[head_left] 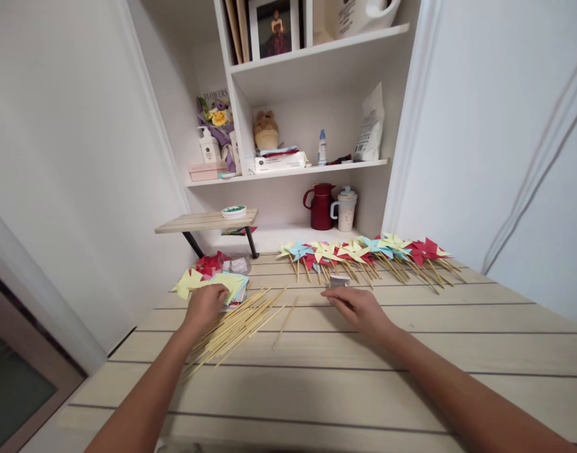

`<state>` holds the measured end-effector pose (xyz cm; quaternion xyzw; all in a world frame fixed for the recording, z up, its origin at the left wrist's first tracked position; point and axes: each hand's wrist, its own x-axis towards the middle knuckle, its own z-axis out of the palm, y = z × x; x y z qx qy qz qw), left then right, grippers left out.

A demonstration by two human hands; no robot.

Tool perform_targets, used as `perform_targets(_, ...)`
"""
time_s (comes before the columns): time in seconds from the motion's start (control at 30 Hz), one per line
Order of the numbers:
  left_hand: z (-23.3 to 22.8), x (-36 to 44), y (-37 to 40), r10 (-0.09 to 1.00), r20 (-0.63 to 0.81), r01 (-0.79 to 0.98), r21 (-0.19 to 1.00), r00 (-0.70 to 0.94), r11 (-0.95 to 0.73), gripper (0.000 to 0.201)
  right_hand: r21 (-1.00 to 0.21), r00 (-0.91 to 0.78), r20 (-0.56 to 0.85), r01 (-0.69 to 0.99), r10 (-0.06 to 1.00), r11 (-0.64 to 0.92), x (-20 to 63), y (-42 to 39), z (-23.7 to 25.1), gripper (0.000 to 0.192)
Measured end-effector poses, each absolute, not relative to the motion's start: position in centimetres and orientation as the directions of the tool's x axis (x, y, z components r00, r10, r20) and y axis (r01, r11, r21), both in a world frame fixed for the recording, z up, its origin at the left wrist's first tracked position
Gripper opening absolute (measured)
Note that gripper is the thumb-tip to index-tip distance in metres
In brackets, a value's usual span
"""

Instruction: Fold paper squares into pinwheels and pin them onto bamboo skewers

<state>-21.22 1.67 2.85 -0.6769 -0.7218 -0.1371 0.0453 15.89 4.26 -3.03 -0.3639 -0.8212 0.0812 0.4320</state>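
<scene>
My left hand is curled over a stack of coloured paper, its fingertips closed at a pale yellow paper sheet on top. Just under that wrist lies a loose bundle of thin wooden sticks. One single stick rests apart, between the two hands. My right hand is low over the table, thumb and fingers pinched together beside a small grey box. Whatever is in this pinch is too small to make out. Behind it, finished paper pinwheels on sticks lie in a row.
Red paper pieces and a clear plastic container sit behind the stack. A small raised shelf carries a round tape-like disc. At the back stand a red jug and a speckled cup.
</scene>
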Motion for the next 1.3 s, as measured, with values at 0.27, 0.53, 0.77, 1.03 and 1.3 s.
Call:
perform_targets(0.27, 5.2, -18.3, 0.6, 0.673, 0.728, 0.949, 0.288, -0.129, -0.129, 0.029, -0.639, -0.333, 0.541, 0.433, 0.772, 0.635, 14.6, 3.7, -2.3, 0.032)
perform_targets(0.53, 5.1, -6.5, -0.7, 0.921, 0.282, 0.056, 0.959, -0.268, -0.277, 0.030, -0.930, -0.344, 0.361, -0.201, 0.867, 0.307, 13.5, 2.8, -0.9, 0.105)
perform_targets(0.77, 0.2, -2.4, 1.3, 0.990, -0.022, -0.466, 0.883, -0.138, -0.046, 0.031, -0.893, -0.246, 0.174, -0.447, 0.954, 0.048, 13.9, 2.1, 0.4, 0.084)
perform_targets(1.03, -2.0, -3.0, 2.5, 0.997, 0.024, -0.458, 0.887, -0.075, -0.056, 0.042, -0.893, -0.092, 0.031, -0.450, 0.995, -0.014, 14.1, 2.8, 0.3, 0.038)
perform_targets(1.3, -2.5, -2.1, 1.7, 0.998, 0.044, -0.342, 0.939, 0.048, -0.024, 0.057, -0.884, -0.049, 0.074, -0.466, 0.996, 0.042, 14.8, 3.4, -0.1, 0.033)
